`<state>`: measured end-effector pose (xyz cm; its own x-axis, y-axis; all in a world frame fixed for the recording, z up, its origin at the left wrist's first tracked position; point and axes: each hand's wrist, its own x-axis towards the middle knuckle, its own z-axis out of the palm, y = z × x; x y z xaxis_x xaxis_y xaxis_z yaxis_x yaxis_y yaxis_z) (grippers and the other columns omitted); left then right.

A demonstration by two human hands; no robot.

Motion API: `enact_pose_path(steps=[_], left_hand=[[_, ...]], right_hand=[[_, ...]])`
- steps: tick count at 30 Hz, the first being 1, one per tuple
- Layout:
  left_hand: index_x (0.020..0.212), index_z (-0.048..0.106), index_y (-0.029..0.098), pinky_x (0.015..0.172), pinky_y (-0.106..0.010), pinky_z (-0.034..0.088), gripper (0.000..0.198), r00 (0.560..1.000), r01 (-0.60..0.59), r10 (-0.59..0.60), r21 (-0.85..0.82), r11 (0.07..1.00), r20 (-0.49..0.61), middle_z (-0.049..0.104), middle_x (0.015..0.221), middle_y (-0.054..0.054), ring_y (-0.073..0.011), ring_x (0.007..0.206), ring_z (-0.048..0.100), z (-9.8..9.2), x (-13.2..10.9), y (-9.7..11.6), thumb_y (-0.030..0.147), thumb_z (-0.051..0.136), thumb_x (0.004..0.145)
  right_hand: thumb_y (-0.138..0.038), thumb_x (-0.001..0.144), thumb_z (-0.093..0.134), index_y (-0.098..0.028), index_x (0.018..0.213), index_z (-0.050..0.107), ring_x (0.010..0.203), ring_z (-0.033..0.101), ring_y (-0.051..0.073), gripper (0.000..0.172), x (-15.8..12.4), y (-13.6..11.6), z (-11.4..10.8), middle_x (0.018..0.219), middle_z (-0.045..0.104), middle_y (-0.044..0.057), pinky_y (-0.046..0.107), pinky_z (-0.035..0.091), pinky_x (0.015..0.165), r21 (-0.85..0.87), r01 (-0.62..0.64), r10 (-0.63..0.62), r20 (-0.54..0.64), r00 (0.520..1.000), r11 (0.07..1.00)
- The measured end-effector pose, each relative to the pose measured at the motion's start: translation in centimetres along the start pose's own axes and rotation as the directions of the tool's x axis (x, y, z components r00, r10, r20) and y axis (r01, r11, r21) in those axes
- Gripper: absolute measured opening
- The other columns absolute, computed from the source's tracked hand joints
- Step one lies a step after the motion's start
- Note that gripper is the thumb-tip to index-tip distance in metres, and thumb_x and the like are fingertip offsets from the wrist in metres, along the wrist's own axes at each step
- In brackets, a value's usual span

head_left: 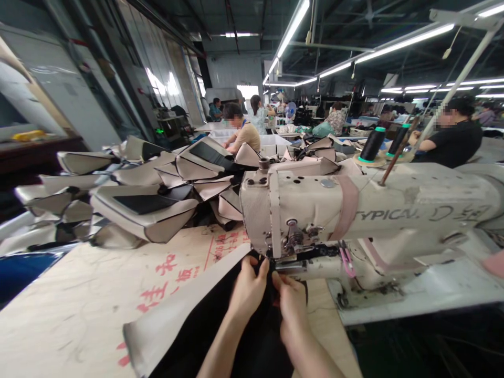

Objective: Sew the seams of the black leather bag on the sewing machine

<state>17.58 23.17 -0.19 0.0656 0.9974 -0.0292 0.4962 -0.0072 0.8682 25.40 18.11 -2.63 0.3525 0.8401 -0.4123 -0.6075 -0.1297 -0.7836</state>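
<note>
Over plywood (79,310), 2 hands (249,289) (293,304) grip black material (197,325).

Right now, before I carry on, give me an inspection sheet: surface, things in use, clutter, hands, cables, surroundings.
Surface: plywood worktop, printed with red characters.
Things in use: black-and-beige piece at the TYPICAL sewing machine; black thread cones behind the machine.
Clutter: heaped beige-and-black pieces along the worktop's far side.
Hands: left hand and right hand hold the piece close to the sewing head; needle not discernible.
Cables: hanging switch cords near lit strip lights.
Surroundings: co-worker in a black top at right; others beyond.
</note>
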Motion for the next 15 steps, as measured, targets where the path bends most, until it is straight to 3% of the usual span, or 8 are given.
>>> enact_pose_path(steps=[5,15], left_hand=[[0.080,0.044,0.020,0.052,-0.025,0.036,0.034,1.000,0.012,-0.012,-0.058,0.998,0.001,0.048,0.056,0.005,-0.0152,0.053,0.048,0.06,-0.12,0.01,0.052,0.052,0.071],[0.080,0.040,0.021,0.054,-0.025,0.037,0.028,0.999,0.039,-0.039,-0.013,0.999,0.016,0.047,0.057,0.006,-0.0151,0.054,0.048,0.10,0.08,0.25,0.047,0.050,0.074]], right_hand=[[-0.047,0.058,0.069,-0.010,0.077,0.069,0.045,0.044,0.010,0.042,0.47,0.34,-0.21,0.053,0.056,0.001,0.021,0.031,0.040,0.000,-0.026,0.026,-0.004,1.000,1.000],[-0.044,0.062,0.068,-0.010,0.080,0.068,0.048,0.046,0.010,0.039,0.43,0.32,-0.20,0.057,0.059,0.002,0.020,0.034,0.041,-0.014,-0.007,0.006,-0.027,1.000,1.000]])
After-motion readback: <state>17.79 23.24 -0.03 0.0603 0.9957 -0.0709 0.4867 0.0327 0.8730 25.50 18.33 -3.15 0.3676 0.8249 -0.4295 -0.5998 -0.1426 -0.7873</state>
